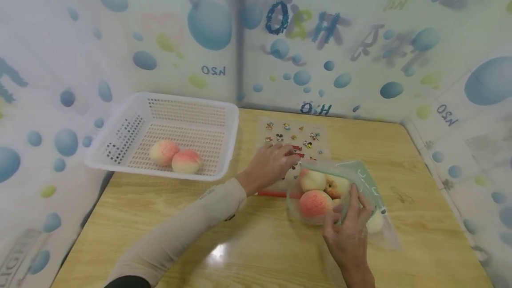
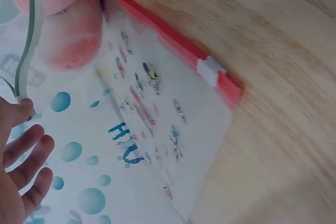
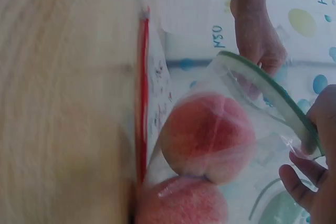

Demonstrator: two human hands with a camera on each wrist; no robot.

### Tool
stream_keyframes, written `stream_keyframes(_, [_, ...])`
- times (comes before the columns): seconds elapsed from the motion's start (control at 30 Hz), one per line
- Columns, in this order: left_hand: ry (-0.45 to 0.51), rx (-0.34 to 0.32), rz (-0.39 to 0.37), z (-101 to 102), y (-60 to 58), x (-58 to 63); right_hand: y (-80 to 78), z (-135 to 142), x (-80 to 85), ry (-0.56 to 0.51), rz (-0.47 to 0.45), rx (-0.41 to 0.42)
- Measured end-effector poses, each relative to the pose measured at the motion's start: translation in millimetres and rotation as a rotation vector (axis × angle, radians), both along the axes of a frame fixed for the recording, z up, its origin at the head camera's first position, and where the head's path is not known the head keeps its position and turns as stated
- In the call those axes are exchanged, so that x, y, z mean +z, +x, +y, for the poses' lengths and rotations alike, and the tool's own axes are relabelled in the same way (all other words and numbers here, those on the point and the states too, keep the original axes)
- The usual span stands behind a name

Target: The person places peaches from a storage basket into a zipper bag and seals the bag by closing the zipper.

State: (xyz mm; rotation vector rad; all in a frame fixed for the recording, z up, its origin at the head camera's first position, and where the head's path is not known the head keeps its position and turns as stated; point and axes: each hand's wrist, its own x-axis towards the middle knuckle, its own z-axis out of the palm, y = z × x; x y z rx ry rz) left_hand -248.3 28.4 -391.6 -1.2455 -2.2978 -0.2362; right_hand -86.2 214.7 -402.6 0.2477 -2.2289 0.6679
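Note:
A clear zip bag (image 3: pixel 212 161) with a green seal strip (image 3: pixel 268 80) stands on the table, bulging with several pink-and-cream peaches (image 1: pixel 315 204). My left hand (image 1: pixel 274 166) pinches one end of that strip between thumb and forefinger; in the left wrist view its other fingers (image 2: pixel 31 156) are loosely bent. On the near right side, my right hand (image 1: pixel 350 230) pinches the strip's other end. The bag's mouth looks parted between the hands. Behind and left of it lies a flat clear bag (image 2: pixel 152 103) with cartoon prints and a red slider zip (image 2: pixel 157 30), partly hidden by my left arm.
A white perforated basket (image 1: pixel 234 146) stands at the back left with two peaches (image 1: pixel 187 162) inside. Right of the filled bag lies another green-and-clear bag (image 1: pixel 366 177), with something pale (image 1: pixel 375 223) near it. Bubble-printed walls border the wooden table (image 1: pixel 224 261).

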Motion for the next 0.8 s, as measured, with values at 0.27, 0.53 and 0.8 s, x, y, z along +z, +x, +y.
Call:
stream_keyframes(0.27, [0.086, -0.032, 0.021, 9.7, 1.9, 20.7, 1.4, 27.8, 20.6, 0.017, -0.006, -0.103])
stream_keyframes(0.53, [0.126, -0.030, 0.051, 27.8, -2.9, 55.3, -7.6, 61.7, 54.5, 0.060, 0.008, -0.171])
stream_keyframes(0.8, [0.210, -0.026, 0.083, 34.5, 2.2, 86.2, -5.3, 85.3, 87.2, 0.149, -0.009, -0.178])
